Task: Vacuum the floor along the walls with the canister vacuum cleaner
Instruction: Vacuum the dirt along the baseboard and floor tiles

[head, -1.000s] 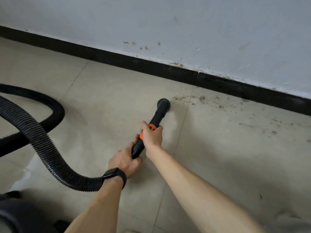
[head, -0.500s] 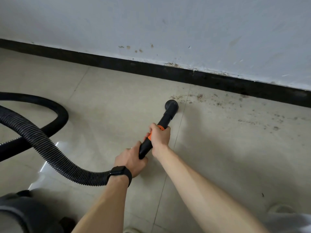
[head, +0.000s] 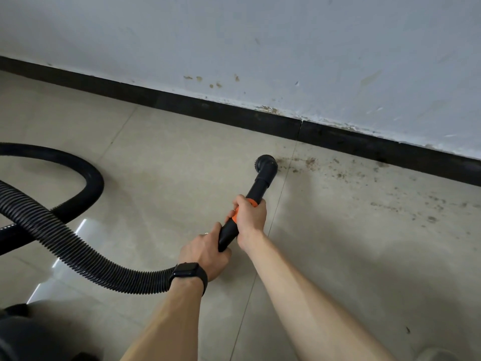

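Observation:
Both my hands hold the black vacuum wand (head: 256,194). My right hand (head: 251,217) grips it at its orange collar, and my left hand (head: 205,252), with a black watch on the wrist, grips the rear end where the ribbed hose (head: 65,241) joins. The round brush nozzle (head: 266,164) touches the beige tile floor just left of a patch of brown dirt (head: 309,162), a little short of the black skirting board (head: 281,126). The dark canister body (head: 28,334) sits at the bottom left.
The hose loops back across the floor at the left (head: 88,175). Dirt specks (head: 416,204) scatter along the floor to the right below the stained white wall (head: 286,61). A pale shoe tip (head: 437,356) shows at the bottom right.
The nozzle has moved right and toward the wall, reaching the edge of the dirt patch. Both hands kept their grip on the wand.

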Demonstrator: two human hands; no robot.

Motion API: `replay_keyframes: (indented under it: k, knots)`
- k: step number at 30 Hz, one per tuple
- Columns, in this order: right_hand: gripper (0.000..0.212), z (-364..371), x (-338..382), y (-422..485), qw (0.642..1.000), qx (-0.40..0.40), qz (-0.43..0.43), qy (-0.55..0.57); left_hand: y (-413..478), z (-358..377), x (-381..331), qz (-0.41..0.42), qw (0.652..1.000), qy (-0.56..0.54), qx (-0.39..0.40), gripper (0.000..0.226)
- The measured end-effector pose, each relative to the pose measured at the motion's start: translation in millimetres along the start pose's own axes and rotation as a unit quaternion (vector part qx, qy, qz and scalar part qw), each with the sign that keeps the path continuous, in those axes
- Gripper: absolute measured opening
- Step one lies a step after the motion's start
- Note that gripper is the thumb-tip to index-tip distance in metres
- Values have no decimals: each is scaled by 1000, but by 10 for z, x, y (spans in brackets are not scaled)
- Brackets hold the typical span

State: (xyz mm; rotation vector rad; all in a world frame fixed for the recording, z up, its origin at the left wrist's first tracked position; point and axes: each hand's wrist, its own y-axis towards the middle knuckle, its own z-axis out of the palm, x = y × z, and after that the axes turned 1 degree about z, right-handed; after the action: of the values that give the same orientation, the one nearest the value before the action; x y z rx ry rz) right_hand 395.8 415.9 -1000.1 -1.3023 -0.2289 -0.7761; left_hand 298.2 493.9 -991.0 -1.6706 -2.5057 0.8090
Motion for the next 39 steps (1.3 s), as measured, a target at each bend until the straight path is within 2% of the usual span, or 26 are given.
replay_keyframes:
  k: [9,15,24,30,39]
  knots:
    - [29,39,120,179,1000,-16,-21,-11,229,16,-97,2,1000,-23,-4,23]
    - [26,-30,313,367,998,-32,-56,-19,420,53,-331,6,997,-72,40,25]
    - [23,3,415,557,992,-61,-91,-60,623,99,-453,-14,990,-127,54,24]
    - [25,137,460,651,993,-34,-81,-76,690,99,-397,-13,991,-132,16,27]
    - [24,475,349,685,992,-40,-69,-98,809,47,-114,-39,991,-129,-16,30]
